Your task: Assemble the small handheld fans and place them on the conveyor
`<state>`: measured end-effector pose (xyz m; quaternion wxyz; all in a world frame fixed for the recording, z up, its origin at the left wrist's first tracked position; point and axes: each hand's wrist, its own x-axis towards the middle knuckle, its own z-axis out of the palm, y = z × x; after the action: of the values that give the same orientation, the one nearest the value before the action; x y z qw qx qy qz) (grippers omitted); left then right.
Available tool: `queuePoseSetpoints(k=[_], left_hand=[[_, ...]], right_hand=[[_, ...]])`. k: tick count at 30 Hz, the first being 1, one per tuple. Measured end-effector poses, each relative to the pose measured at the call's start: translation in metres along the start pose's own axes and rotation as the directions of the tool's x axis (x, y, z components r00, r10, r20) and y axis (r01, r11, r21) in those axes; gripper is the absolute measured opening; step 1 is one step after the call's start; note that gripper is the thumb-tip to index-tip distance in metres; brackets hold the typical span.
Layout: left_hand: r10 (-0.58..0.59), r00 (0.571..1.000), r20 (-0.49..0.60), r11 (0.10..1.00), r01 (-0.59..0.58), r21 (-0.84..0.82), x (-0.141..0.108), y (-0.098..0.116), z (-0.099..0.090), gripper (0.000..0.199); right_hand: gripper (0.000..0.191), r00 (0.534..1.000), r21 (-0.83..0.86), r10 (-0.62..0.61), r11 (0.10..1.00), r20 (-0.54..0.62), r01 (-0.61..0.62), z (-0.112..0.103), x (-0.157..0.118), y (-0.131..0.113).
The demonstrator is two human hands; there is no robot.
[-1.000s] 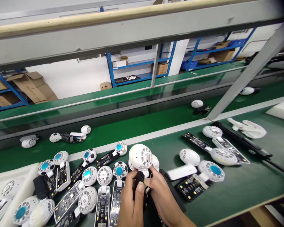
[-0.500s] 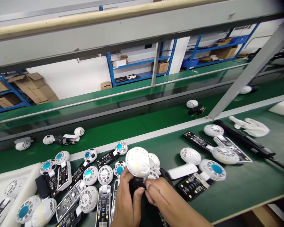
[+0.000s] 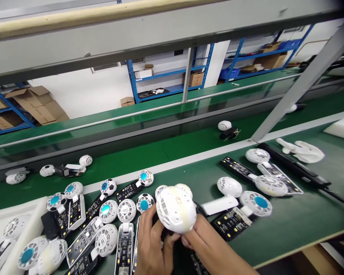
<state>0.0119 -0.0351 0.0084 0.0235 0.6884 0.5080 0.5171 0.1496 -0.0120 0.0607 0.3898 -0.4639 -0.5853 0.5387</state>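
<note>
Both hands are on one device with a white, round, slotted head (image 3: 176,209), which bears a yellowish tape strip and faces up toward me. My left hand (image 3: 153,240) is closed round its left side, just under the head. From the right, my right hand (image 3: 208,242) has its fingers closed beneath the head. What the fingertips touch is hidden, and the dark body below shows only in part. Similar units lie close around: a white-headed unit with an exposed circuit board (image 3: 127,211) to the left, and a white casing (image 3: 220,206) to the right.
Several more units crowd the left bench beside a white foam tray (image 3: 36,208). A black corded tool (image 3: 294,166) and a white glove-like item (image 3: 302,151) lie at right. Behind the bench runs a green conveyor belt (image 3: 160,147) carrying a few units. A slanting grey post (image 3: 298,84) rises at right.
The device's white head has tipped toward me and shifted right and down, covering more of my right fingers. Units on the belt have moved left.
</note>
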Motion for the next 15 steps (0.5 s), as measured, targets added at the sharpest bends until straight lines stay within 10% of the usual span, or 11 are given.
queuePoseSetpoints(k=[8,15], left_hand=[[-0.248,0.968,-0.027,0.968,0.248,0.021,-0.01,0.002,-0.001,0.026],[-0.587,0.806,0.076,0.775,0.586,-0.237,-0.007,0.012,0.007,0.043]], right_hand=[[0.025,0.996,-0.191,-0.083,0.978,0.023,0.086,0.006,0.011,-0.008],[0.016,0.958,-0.127,-0.256,0.962,-0.125,0.241,0.014,0.016,0.005]])
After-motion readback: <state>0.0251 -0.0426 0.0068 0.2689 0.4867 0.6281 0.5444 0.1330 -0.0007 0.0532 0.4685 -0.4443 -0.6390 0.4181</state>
